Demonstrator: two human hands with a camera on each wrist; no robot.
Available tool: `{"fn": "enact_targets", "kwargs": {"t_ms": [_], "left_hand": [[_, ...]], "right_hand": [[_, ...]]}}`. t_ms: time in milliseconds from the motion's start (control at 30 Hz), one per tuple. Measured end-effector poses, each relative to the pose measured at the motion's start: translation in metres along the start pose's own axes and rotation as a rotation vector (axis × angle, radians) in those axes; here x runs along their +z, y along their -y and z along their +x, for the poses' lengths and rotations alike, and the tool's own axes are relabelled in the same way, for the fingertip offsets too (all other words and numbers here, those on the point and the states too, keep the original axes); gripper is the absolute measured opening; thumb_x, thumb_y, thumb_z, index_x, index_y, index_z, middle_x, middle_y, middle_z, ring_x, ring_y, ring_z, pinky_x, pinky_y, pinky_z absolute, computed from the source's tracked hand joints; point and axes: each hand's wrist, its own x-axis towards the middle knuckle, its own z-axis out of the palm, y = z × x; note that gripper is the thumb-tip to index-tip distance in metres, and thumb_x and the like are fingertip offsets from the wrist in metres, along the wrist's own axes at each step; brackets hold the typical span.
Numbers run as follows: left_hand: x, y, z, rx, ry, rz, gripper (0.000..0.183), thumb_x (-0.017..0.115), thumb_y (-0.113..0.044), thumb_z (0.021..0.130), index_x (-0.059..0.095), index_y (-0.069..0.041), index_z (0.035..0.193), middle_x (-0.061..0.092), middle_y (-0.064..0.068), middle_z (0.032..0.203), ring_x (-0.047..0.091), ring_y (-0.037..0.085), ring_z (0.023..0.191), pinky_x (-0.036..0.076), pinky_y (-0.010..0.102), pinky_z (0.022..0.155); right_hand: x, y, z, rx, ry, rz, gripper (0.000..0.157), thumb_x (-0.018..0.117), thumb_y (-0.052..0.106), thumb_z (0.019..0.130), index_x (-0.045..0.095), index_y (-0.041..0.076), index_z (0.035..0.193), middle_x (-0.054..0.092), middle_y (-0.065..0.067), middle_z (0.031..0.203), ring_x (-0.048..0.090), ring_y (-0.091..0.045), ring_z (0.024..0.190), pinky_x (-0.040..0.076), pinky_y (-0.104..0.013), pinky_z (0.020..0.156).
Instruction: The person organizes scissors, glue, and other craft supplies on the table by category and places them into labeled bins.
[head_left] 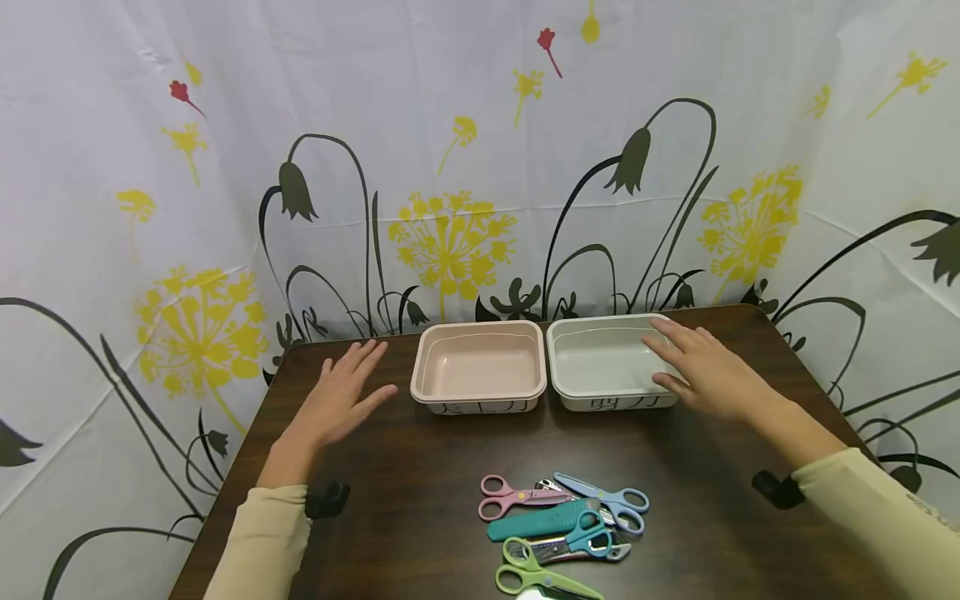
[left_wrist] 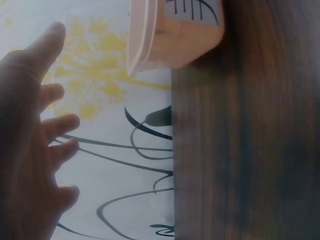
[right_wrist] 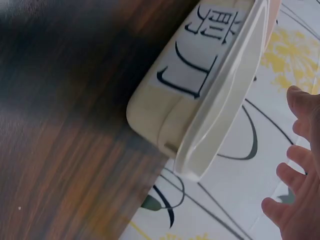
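Note:
Left of a pink plastic bin (head_left: 480, 400), my left hand (head_left: 333, 404) hovers with fingers spread, holding nothing. My right hand (head_left: 708, 371) is held over the right end of a white plastic bin (head_left: 611, 393), its fingers extended and hiding part of the rim. The two bins stand side by side, each with a paper label on its front; dark characters show on the white bin's label (right_wrist: 195, 55). Nearer me lies a pile with pink scissors (head_left: 517, 497), blue scissors (head_left: 617, 502), teal scissors (head_left: 588, 535), green scissors (head_left: 531, 570) and a teal-handled cutter (head_left: 536, 523).
Metallic cutters (head_left: 551, 548) lie partly hidden in the pile, and a white item (head_left: 531, 594) is cut off by the lower frame edge. The dark wooden table (head_left: 405, 492) ends at a flower-printed curtain (head_left: 480, 150) behind the bins.

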Motion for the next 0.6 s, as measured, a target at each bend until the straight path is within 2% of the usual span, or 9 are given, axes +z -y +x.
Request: {"fn": "enact_targets", "kwargs": {"t_ms": [233, 367, 600], "left_hand": [[0.010, -0.003, 0.001, 0.000, 0.015, -0.029, 0.076, 0.049, -0.058, 0.097, 0.024, -0.019, 0.157, 0.024, 0.015, 0.160, 0.014, 0.037, 0.147, 0.007, 0.067, 0.109], [0.018, -0.004, 0.001, -0.010, 0.027, -0.056, 0.076, 0.050, -0.057, 0.097, 0.023, -0.020, 0.158, 0.024, 0.013, 0.160, 0.014, 0.036, 0.147, 0.007, 0.067, 0.110], [0.038, -0.009, 0.004, -0.013, 0.038, -0.120, 0.075, 0.050, -0.056, 0.097, 0.026, -0.018, 0.157, 0.027, 0.012, 0.159, 0.018, 0.037, 0.146, 0.009, 0.067, 0.109]], "right_hand": [[0.010, 0.019, -0.004, -0.131, -0.074, -0.011, 0.061, 0.074, 0.020, 0.087, 0.051, 0.002, 0.141, 0.043, -0.023, 0.145, 0.045, -0.042, 0.128, 0.033, -0.061, 0.102], [0.022, 0.037, -0.009, -0.183, -0.082, 0.015, 0.059, 0.074, 0.022, 0.087, 0.053, 0.006, 0.140, 0.046, -0.019, 0.144, 0.047, -0.038, 0.128, 0.036, -0.057, 0.101], [0.047, 0.073, -0.022, -0.323, -0.080, 0.075, 0.059, 0.076, 0.022, 0.085, 0.056, 0.006, 0.138, 0.046, -0.015, 0.146, 0.049, -0.033, 0.128, 0.040, -0.053, 0.101]]}}
